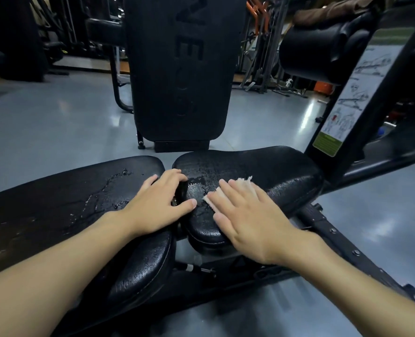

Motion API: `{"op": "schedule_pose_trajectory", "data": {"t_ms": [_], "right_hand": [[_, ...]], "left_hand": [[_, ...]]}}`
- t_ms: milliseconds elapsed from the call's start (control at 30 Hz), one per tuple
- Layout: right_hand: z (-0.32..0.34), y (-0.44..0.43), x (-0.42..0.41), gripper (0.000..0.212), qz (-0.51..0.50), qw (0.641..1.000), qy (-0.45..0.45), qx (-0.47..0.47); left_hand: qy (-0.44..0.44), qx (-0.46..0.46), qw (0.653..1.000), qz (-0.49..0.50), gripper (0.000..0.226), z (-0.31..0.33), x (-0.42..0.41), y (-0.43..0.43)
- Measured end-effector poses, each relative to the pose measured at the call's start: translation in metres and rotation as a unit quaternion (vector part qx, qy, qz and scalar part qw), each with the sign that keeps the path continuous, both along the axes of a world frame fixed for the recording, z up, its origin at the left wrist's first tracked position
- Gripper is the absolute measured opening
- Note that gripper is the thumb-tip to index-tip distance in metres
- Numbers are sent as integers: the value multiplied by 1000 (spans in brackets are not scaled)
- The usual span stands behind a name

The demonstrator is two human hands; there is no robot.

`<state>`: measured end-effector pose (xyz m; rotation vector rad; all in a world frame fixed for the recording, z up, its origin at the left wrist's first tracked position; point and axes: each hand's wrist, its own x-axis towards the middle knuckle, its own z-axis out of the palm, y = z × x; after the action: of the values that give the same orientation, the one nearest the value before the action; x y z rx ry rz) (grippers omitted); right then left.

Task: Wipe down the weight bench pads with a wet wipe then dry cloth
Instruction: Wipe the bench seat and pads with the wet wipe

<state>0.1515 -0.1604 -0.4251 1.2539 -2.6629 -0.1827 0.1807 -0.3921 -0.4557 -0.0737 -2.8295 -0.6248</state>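
Observation:
Two black bench pads lie side by side: the long cracked back pad (63, 200) on the left and the seat pad (262, 169) on the right. My right hand (247, 215) lies flat on the seat pad and presses a white wet wipe (244, 183) under its straight fingers; only the wipe's edges show. My left hand (159, 203) rests at the end of the back pad, fingers curled over its edge into the gap, thumb touching the seat pad. The seat pad shines wet around the wipe.
A second black upright pad (179, 69) stands on the grey floor behind the bench. A black frame post with an exercise chart (352, 98) and a roller pad (323, 49) rise at the right. A brown cloth (335, 9) lies on top of the roller. Gym machines fill the background.

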Motion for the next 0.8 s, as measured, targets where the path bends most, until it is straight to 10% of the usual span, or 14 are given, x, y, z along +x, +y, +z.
{"op": "schedule_pose_trajectory", "data": {"t_ms": [800], "right_hand": [[9,-150,-181,60,-119,981,-147,45]], "left_hand": [[-13,-59,998,2,95,-10,8,-24]]}}
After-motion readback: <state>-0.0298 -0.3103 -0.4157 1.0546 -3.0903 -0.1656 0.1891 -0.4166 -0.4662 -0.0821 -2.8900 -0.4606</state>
